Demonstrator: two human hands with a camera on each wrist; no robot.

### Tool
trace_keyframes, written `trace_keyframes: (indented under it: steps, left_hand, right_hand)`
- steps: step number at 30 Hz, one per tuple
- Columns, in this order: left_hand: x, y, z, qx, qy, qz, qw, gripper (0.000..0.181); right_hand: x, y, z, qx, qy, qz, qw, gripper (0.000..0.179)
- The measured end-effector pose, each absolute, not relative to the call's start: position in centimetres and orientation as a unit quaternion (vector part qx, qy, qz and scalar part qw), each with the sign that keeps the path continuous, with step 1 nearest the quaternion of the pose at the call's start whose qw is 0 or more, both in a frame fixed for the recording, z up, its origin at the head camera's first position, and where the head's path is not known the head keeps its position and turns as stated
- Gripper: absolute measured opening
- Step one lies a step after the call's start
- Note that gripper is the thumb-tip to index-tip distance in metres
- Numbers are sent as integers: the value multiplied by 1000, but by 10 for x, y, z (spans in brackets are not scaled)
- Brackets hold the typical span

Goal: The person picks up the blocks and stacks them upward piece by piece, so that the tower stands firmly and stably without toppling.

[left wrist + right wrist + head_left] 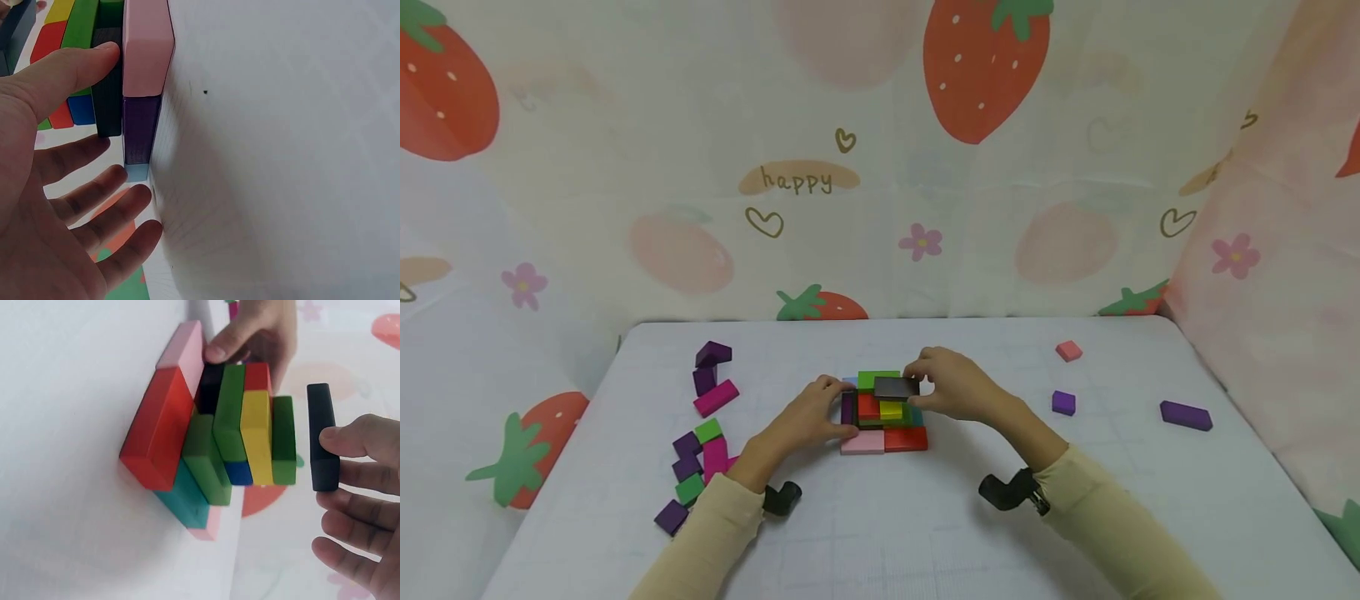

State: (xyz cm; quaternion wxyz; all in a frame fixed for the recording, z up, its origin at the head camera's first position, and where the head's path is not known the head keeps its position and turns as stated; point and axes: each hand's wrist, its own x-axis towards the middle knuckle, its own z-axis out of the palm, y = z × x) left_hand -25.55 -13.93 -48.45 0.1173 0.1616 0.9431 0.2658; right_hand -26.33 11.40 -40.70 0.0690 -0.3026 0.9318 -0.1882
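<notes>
In the middle of the table stands a layered stack of coloured wooden blocks, with a red block (156,428) and a pink block (183,353) along its front base. My right hand (955,383) pinches a black block (322,437) between thumb and fingers, close over the stack's top green block (284,437). At the stack's left side, my left hand (805,412) has its thumb on a second black block (107,106) and its index fingertip right at that block's back end. A purple block (139,128) lies beneath it. Yellow, red and blue blocks show higher up.
Loose purple, magenta and green blocks lie left of the stack, among them a magenta block (717,398) and a green block (690,489). On the right are a pink block (1069,351), a small purple block (1063,402) and a long purple block (1186,415).
</notes>
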Motion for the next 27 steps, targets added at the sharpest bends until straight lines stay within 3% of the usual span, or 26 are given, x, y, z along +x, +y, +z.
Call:
trace_keyframes:
  steps: [27]
  left_hand:
    - [-256,-140,-484,164,943,265,117,70]
  right_hand:
    - [-249,90,-420,-323,932,-163,16,28]
